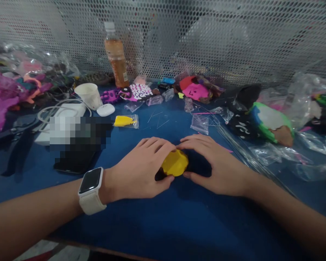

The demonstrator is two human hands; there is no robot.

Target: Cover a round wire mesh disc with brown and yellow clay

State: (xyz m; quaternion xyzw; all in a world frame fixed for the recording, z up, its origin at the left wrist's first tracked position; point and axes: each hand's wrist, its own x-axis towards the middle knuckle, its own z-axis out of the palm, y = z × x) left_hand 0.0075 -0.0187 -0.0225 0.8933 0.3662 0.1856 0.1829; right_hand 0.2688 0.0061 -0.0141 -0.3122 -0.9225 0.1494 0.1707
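Observation:
A rounded lump of yellow modelling clay (175, 163) with dark patches at its edge sits between my hands, at or just above the blue table. My left hand (143, 168), with a white watch at its wrist, is curled round the lump's left side, thumb below and fingers above. My right hand (220, 163) is curved in a wide C on the other side, its fingertips touching or very near the lump's right edge. Its palm is apart from the clay. Beyond my left hand lies a small clear packet of yellow clay (125, 121).
A drink bottle (116, 58), a paper cup (88, 95) and a white earbud case (105, 110) stand at the back left. A black phone (78, 156) lies left. Thin wires (244, 154), plastic bags (271, 154) and coloured clay figures (195, 90) lie around. A perforated metal panel (163, 32) closes the back.

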